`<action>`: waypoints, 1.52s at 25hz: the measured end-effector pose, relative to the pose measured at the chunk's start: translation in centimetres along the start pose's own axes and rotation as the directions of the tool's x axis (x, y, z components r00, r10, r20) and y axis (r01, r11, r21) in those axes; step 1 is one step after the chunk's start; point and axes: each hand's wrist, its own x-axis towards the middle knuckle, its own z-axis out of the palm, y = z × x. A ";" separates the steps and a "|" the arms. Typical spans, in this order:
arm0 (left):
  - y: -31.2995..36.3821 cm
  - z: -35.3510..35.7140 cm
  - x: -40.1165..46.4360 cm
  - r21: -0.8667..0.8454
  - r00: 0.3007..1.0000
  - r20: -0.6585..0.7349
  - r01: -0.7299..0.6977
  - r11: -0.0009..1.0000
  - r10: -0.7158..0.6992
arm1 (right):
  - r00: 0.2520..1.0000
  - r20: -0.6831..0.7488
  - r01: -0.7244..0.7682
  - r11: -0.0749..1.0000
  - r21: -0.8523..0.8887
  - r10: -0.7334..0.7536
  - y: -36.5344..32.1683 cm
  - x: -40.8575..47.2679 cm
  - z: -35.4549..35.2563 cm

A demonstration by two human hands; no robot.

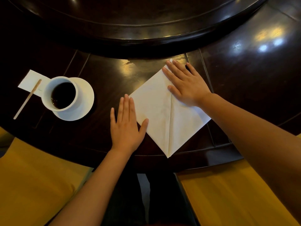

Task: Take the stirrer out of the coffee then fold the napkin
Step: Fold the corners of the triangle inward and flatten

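Neither grip is clenched: your left hand (pixel 126 126) and your right hand (pixel 185 85) both lie flat with straight fingers, pressing on the napkin (pixel 162 115).

Under both hands spreads the dark, glossy table (pixel 105 75), with a raised round centre (pixel 138 22) beyond your right fingertips. Nearer you than either hand, two yellow seat cushions (pixel 32 185) flank your lap.

Between your hands lies the white napkin, turned like a diamond, its near point at the table edge below your left wrist. A crease runs from beneath your right palm down to that near point. Your right hand covers the far right part of it, fingers reaching to the top corner. Your left hand rests mostly on the table, with only the thumb and the edge of the index finger on the napkin's left corner.

Well to the left of your left hand sits a white saucer (pixel 86 98) carrying a white cup (pixel 48 88) of dark coffee (pixel 63 95). Further left, a small white paper (pixel 29 80) lies partly tucked under the saucer. Across it rests the wooden stirrer (pixel 26 100), out of the coffee, just beside the cup, its lower end on the bare table.
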 end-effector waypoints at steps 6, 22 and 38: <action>-1.0 -1.7 -1.1 -0.144 0.998 -0.050 -0.049 0.988 0.043 | 1.000 0.006 -0.013 1.000 0.020 0.013 -1.0 -1.0 0.2; 5.5 -5.6 7.1 -0.080 0.999 0.017 -0.042 0.996 0.043 | 0.838 -0.073 -0.501 0.816 0.288 0.541 -2.9 -4.6 -2.7; 2.7 -9.0 9.0 -0.542 0.929 0.369 0.196 0.817 0.022 | 0.776 0.312 -0.611 0.529 0.588 0.549 -2.5 -3.7 -4.9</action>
